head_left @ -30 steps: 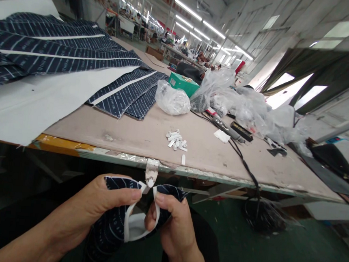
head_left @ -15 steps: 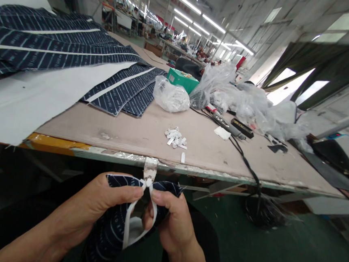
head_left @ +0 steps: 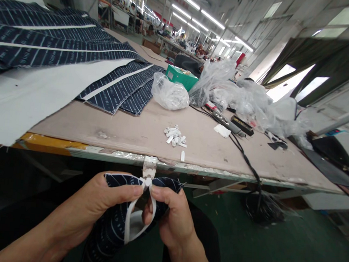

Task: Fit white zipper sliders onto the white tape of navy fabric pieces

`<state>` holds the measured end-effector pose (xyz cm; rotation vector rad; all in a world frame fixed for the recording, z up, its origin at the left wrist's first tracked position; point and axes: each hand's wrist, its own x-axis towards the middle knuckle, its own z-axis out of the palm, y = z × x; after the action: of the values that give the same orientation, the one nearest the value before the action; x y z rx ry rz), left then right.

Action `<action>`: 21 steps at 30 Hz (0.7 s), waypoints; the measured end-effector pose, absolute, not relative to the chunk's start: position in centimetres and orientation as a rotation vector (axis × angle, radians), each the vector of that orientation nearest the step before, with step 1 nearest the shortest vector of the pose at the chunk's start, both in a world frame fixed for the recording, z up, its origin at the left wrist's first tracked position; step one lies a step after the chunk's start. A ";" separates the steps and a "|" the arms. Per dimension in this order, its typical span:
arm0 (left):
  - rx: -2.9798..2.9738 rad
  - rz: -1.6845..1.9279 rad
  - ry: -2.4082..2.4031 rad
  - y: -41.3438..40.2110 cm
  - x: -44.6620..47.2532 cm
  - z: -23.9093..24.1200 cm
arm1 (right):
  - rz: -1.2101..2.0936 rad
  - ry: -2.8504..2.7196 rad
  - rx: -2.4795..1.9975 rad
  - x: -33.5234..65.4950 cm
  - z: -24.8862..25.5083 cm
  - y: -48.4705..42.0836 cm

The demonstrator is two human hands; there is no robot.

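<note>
Below the table edge, my left hand (head_left: 103, 200) pinches one side of a navy printed fabric piece (head_left: 108, 235) between thumb and fingers. My right hand (head_left: 177, 217) pinches the other side in the same way. White zipper tape (head_left: 127, 224) runs along the fabric and spreads into a loop between the hands. Its two ends meet at a small white zipper slider (head_left: 148, 182), against a worn metal tab (head_left: 150, 166) fixed to the table edge. On the table lies a pile of small white zipper sliders (head_left: 174, 136), with a single one (head_left: 182, 156) nearer the edge.
Navy printed panels with white strips (head_left: 111, 85) and a white sheet (head_left: 40, 90) cover the table's left. Further back are a green box (head_left: 182, 78) and clear plastic bags (head_left: 170, 93). A grey corded tool (head_left: 228, 123) lies right, its black cable (head_left: 247, 164) hanging over the edge.
Both hands keep their pinch on the fabric by the tab, with hardly any movement. The view has shifted slightly.
</note>
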<state>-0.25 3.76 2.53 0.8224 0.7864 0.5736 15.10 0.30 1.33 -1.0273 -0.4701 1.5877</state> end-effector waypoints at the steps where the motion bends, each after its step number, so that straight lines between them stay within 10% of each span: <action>1: 0.811 0.583 0.783 3.7 -0.3 2.3 | 1.586 -0.468 -1.027 15.1 1.4 0.3; 21: 0.824 0.677 0.951 4.1 0.4 2.7 | 1.491 -0.501 -0.947 14.2 0.0 -0.2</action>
<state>0.38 4.05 2.66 0.8236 0.9514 0.6771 14.24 -0.18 -0.05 -0.9472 -0.5012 1.4914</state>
